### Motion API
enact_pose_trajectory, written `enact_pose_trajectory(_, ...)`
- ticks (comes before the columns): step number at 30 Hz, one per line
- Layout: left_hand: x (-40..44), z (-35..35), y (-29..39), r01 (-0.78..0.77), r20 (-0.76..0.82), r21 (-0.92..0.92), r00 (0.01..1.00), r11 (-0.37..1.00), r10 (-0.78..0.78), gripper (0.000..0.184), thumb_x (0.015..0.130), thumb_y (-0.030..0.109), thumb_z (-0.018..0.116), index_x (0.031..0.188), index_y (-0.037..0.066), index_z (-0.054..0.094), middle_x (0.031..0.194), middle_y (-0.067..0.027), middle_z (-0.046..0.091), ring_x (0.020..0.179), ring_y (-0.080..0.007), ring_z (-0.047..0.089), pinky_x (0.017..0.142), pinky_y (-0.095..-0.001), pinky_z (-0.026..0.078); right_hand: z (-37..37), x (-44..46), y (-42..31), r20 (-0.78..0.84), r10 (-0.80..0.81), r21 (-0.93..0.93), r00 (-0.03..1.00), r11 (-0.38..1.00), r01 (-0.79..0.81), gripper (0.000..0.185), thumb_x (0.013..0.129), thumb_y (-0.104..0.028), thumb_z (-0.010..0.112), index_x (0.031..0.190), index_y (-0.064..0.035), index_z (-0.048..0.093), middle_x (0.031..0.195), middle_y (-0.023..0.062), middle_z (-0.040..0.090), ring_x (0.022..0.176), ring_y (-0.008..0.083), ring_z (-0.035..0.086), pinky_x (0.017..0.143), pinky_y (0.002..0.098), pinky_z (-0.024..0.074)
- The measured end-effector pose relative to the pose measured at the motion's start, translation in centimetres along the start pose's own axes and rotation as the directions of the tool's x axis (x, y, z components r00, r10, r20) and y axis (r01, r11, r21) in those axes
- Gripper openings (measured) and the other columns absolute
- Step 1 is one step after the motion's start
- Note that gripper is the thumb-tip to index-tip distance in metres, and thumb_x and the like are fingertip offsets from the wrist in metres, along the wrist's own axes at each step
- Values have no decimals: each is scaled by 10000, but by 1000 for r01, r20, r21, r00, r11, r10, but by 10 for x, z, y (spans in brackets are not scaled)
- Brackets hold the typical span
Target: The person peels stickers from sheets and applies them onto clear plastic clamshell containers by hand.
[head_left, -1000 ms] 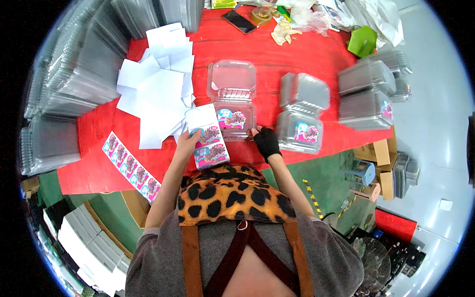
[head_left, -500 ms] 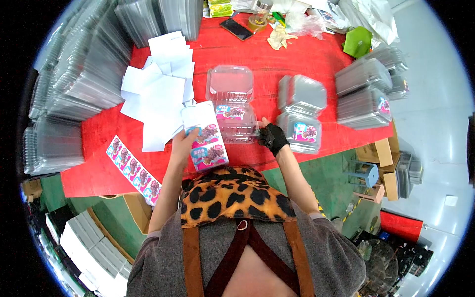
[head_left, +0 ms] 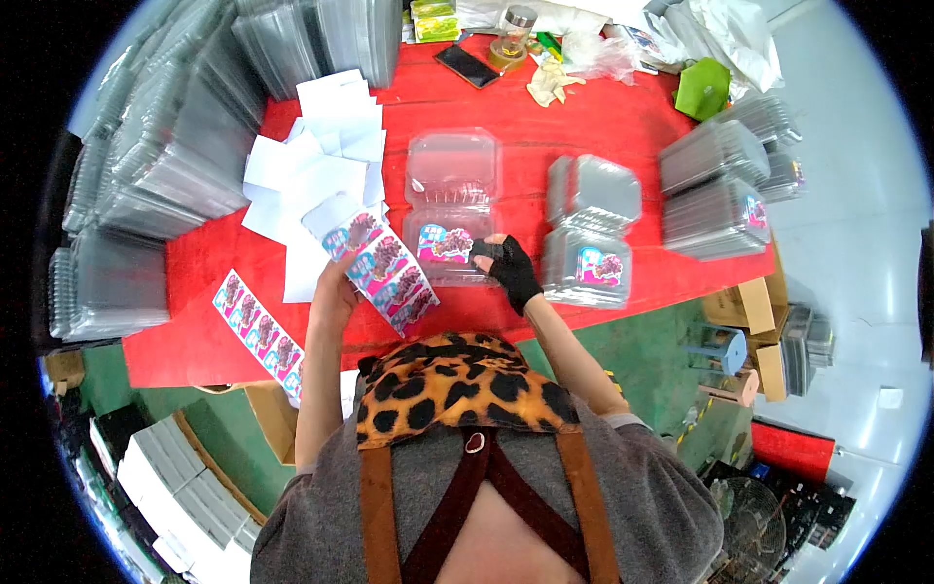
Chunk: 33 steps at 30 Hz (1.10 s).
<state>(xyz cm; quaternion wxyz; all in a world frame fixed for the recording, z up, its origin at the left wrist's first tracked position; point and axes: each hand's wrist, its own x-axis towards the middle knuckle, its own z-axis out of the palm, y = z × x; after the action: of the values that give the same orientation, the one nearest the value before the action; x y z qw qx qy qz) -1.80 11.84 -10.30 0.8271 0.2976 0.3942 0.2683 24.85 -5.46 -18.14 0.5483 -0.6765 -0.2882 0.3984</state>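
Observation:
My left hand (head_left: 336, 295) is closed on a strip of grape-picture stickers (head_left: 387, 265), tilted over the table just left of a clear plastic clamshell box (head_left: 453, 167). The box lies open, its two halves one behind the other. A grape sticker (head_left: 447, 243) sits on the nearer half. My right hand (head_left: 512, 273), in a black fingerless glove, rests its bare fingertips at the sticker's right edge, fingers slightly apart. To its right stands a stack of nested clear boxes (head_left: 595, 190), with a grape sticker (head_left: 600, 266) on the top one.
Another sticker strip (head_left: 257, 326) lies at the table's left front. White paper sheets (head_left: 316, 175) are heaped behind my left hand. Tall stacks of clear boxes (head_left: 185, 136) line the left side; more stacks (head_left: 715, 214) stand right. A phone (head_left: 467, 66) and tape roll (head_left: 507, 53) lie at the back.
The sticker strip in my left hand has swung to a slant and moved left off the box. My right hand has shifted left from the box's edge onto the sticker, which now shows fully.

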Motion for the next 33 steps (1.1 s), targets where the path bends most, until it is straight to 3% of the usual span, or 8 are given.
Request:
enact_pose_trajectory(7, -10, 12, -5, -95, 52, 135, 995, 986, 88, 257, 927, 144, 607, 1138, 0, 584, 1026, -74, 663, 916, -142, 644, 778, -290, 534, -42, -33, -41, -72, -247, 21, 966, 968, 249, 409, 785, -129, 741, 1146, -47, 569, 958, 42, 637, 885, 149, 596, 847, 290, 460)
enact_pose_trajectory(11, -14, 12, -6, -109, 88, 256, 992, 960, 89, 225, 936, 151, 598, 1104, 2, 612, 986, -61, 675, 883, -114, 636, 769, -273, 513, -135, -60, -70, -481, -270, -81, 834, 961, 264, 453, 900, -171, 626, 1317, -47, 499, 896, 3, 622, 798, 117, 571, 719, 243, 466)
enact_pose_trajectory(15, -15, 27, -6, -129, 164, 339, 984, 932, 76, 229, 944, 159, 588, 1112, 6, 617, 996, -51, 676, 861, -92, 622, 767, -264, 497, -217, -86, -54, -294, -72, 521, 953, 824, 223, 454, 932, -225, 589, 1333, -43, 480, 778, 7, 577, 659, 97, 522, 596, 221, 432)
enact_pose_trajectory(20, -20, 43, -11, -211, 296, 452, 952, 866, 77, 243, 953, 159, 575, 1109, -22, 616, 972, -28, 665, 845, -66, 584, 759, -246, 481, -238, -99, -36, -518, 415, 459, 748, 873, -166, 372, 870, -281, 660, 1193, -112, 586, 834, 82, 640, 669, 163, 597, 600, 299, 497)
enact_pose_trajectory(22, -22, 46, -11, -230, 345, 478, 937, 848, 60, 245, 954, 159, 573, 1104, -30, 618, 969, -29, 667, 850, -65, 582, 761, -243, 481, -232, -96, -20, -783, -68, -285, 618, 923, -259, 344, 846, -205, 667, 1162, -85, 604, 879, 91, 641, 742, 203, 619, 668, 326, 507)
enact_pose_trajectory(24, -29, 57, -8, -268, 385, 498, 920, 825, 67, 249, 954, 155, 573, 1096, -45, 619, 965, -27, 668, 857, -62, 577, 769, -243, 482, -206, -94, -41, -565, -568, -807, 598, 530, -259, 392, 770, -75, 696, 1146, -30, 594, 1031, 136, 603, 874, 243, 605, 784, 356, 501)
enact_pose_trajectory(26, -33, 64, -8, -300, 419, 539, 906, 787, 59, 246, 955, 147, 567, 1096, -49, 616, 956, -25, 669, 858, -62, 575, 770, -246, 482, -145, -80, -87, -534, -454, -498, 713, 851, 168, 369, 768, -18, 690, 1126, -29, 605, 1038, 97, 629, 925, 239, 608, 866, 341, 472)
enact_pose_trajectory(33, -51, 87, -6, -417, 543, 624, 839, 661, 16, 184, 940, 117, 553, 1035, -12, 645, 845, -76, 677, 780, -99, 585, 717, -282, 482, 18, -69, -166, 370, -591, -548, 717, 484, 682, 339, 745, -153, 750, 1064, -70, 670, 992, 128, 658, 911, 301, 627, 804, 386, 495)
